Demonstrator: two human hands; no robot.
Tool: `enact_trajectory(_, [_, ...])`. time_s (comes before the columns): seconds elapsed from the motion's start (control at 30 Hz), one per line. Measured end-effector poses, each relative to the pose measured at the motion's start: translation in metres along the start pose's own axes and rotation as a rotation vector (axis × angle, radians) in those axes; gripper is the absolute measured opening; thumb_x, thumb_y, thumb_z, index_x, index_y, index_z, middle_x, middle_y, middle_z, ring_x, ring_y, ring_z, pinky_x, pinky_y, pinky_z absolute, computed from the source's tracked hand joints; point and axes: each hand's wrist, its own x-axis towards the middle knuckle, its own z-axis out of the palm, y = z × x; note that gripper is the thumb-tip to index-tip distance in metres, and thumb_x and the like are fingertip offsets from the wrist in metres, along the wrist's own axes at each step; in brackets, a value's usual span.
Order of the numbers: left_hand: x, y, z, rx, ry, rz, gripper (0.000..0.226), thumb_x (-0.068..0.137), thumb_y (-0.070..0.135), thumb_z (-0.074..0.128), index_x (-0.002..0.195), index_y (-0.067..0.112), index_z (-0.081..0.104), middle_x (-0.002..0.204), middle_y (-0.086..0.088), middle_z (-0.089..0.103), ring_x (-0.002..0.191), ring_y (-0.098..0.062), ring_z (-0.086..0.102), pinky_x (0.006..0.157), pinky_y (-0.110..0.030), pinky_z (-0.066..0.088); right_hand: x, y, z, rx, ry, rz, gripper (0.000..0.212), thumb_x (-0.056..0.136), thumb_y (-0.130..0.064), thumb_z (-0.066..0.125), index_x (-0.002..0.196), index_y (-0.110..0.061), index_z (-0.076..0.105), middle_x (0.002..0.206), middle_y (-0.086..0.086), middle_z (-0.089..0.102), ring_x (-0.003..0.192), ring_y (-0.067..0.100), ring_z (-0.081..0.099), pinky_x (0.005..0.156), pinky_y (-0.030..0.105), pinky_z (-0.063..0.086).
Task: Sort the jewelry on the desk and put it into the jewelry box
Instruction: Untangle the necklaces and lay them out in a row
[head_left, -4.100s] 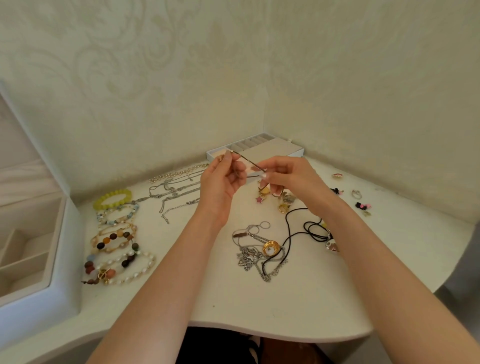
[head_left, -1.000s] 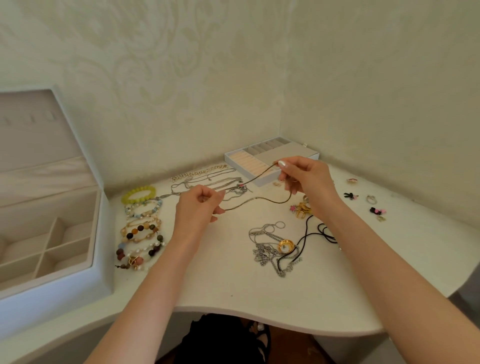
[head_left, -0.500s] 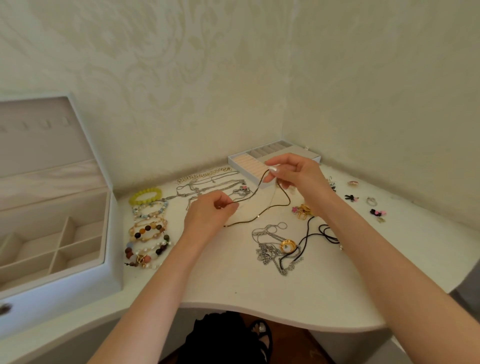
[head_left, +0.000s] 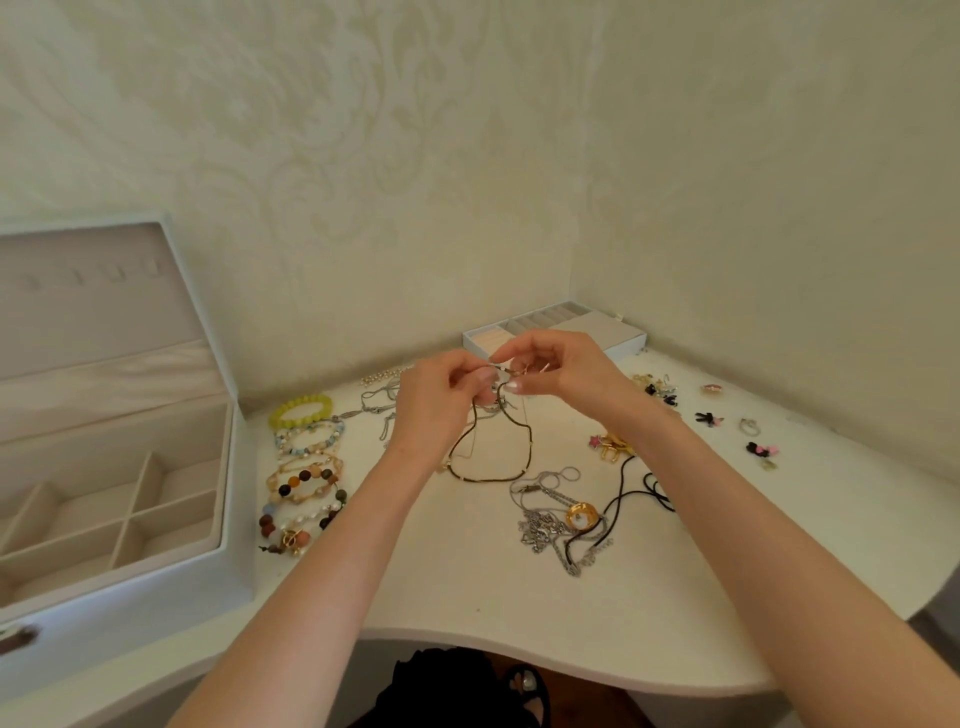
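Head view shows both hands raised just above the desk (head_left: 467, 597), meeting at the two ends of one brown cord necklace (head_left: 525, 457). The left hand (head_left: 441, 400) has its grip closed to a fingertip pinch on one end, and the right hand (head_left: 566, 371) pinches the other end the same way, fingers curled in. The ends sit almost touching, so I judge the clasp is being fastened (a closed loop should tangle less in storage). Whether it is already joined is too small to tell. The loop hangs from the fingers and its lowest curve seems to rest on the desk. The jewelry box (head_left: 228, 457) stands open at the left edge, well apart from the necklace, which is not yet put away.

Counted: one necklace in hand. At least four bracelets (head_left: 306, 473) lie in a column beside the box, apparently grouped by kind. One heap of silver chains (head_left: 540, 525) carries one gold ring (head_left: 581, 515), with one black cord (head_left: 636, 491) across it. Four small pieces (head_left: 749, 426) lie spaced apart at the far right, and one tray (head_left: 618, 338) sits in the corner.
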Motion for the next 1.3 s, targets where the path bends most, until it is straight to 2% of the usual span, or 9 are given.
enact_trajectory(0.1, [-0.001,-0.002,-0.003,-0.080,0.046,-0.016,0.021,0.089,0.011,0.059,0.074,0.025,0.063,0.066,0.004,0.067,0.068,-0.010,0.065,0.079,-0.034,0.054,-0.002,0.005,0.003,0.023,0.017,0.025,0.021,0.078,-0.004,0.072,0.088,-0.022,0.071,0.072,-0.005,0.061,0.064,-0.003,0.054,0.069,0.009,0.045])
enact_trajectory(0.23, [-0.003,-0.005,-0.003,-0.207,0.042,-0.043,0.016,0.090,0.005,0.057,0.079,0.015,0.064,0.069,-0.005,0.067,0.061,-0.010,0.064,0.067,-0.026,0.054,-0.005,0.014,0.001,0.155,0.016,0.085,0.017,0.080,-0.003,0.070,0.093,-0.013,0.072,0.091,0.014,0.072,0.084,0.016,0.068,0.086,0.025,0.052])
enact_trajectory(0.4, [-0.003,-0.007,-0.001,-0.248,0.041,-0.062,0.012,0.091,0.007,0.056,0.085,0.011,0.065,0.073,-0.004,0.068,0.055,-0.008,0.060,0.061,-0.023,0.053,-0.008,0.016,-0.003,0.340,0.010,0.101,0.009,0.084,-0.002,0.065,0.093,0.000,0.068,0.076,0.010,0.069,0.070,0.020,0.068,0.073,0.029,0.057])
enact_trajectory(0.57, [-0.007,-0.006,0.002,-0.202,0.046,-0.014,0.012,0.091,0.006,0.056,0.086,0.010,0.066,0.074,0.001,0.067,0.054,0.003,0.053,0.057,-0.012,0.042,-0.010,0.011,0.002,0.526,-0.050,0.102,0.008,0.092,-0.002,0.051,0.091,-0.003,0.059,0.094,0.015,0.071,0.080,0.023,0.069,0.076,0.034,0.057])
enact_trajectory(0.63, [-0.007,-0.007,0.003,-0.165,0.061,0.011,0.013,0.089,0.007,0.059,0.083,0.015,0.066,0.075,0.002,0.066,0.059,0.002,0.054,0.059,-0.015,0.044,-0.011,0.011,0.004,0.645,-0.095,0.130,0.009,0.094,-0.003,0.045,0.097,-0.002,0.053,0.095,0.020,0.070,0.081,0.029,0.069,0.078,0.038,0.057])
enact_trajectory(0.73, [-0.008,-0.009,0.004,-0.130,0.081,0.027,0.016,0.087,0.010,0.062,0.080,0.024,0.065,0.075,0.005,0.067,0.067,-0.004,0.058,0.064,-0.019,0.047,-0.011,0.010,0.008,0.743,-0.166,0.187,0.014,0.094,-0.008,0.048,0.106,-0.003,0.051,0.088,0.019,0.069,0.072,0.026,0.066,0.069,0.033,0.055])
enact_trajectory(0.93, [-0.006,-0.010,-0.001,-0.089,0.175,0.029,0.006,0.086,0.012,0.063,0.084,0.017,0.065,0.074,0.004,0.067,0.067,-0.001,0.061,0.063,-0.012,0.045,-0.011,0.012,0.003,0.541,-0.038,0.123,0.021,0.087,0.005,0.058,0.105,-0.006,0.059,0.070,0.008,0.068,0.054,0.012,0.058,0.056,0.020,0.050])
enact_trajectory(1.17, [-0.005,-0.014,-0.006,-0.028,0.267,0.018,0.005,0.086,0.012,0.062,0.085,0.014,0.065,0.074,0.001,0.067,0.070,-0.008,0.059,0.064,-0.015,0.044,-0.014,0.012,0.000,0.221,0.151,0.057,0.028,0.080,0.007,0.066,0.107,-0.002,0.065,0.075,0.014,0.069,0.060,0.012,0.063,0.063,0.020,0.053])
enact_trajectory(1.3, [-0.006,-0.016,-0.007,-0.016,0.295,0.012,0.008,0.087,0.012,0.061,0.081,0.017,0.063,0.074,0.000,0.067,0.071,-0.010,0.060,0.064,-0.016,0.044,-0.011,0.016,-0.002,0.084,0.214,0.044,0.028,0.082,0.006,0.064,0.103,-0.010,0.070,0.070,0.007,0.065,0.061,0.005,0.061,0.067,0.014,0.052])
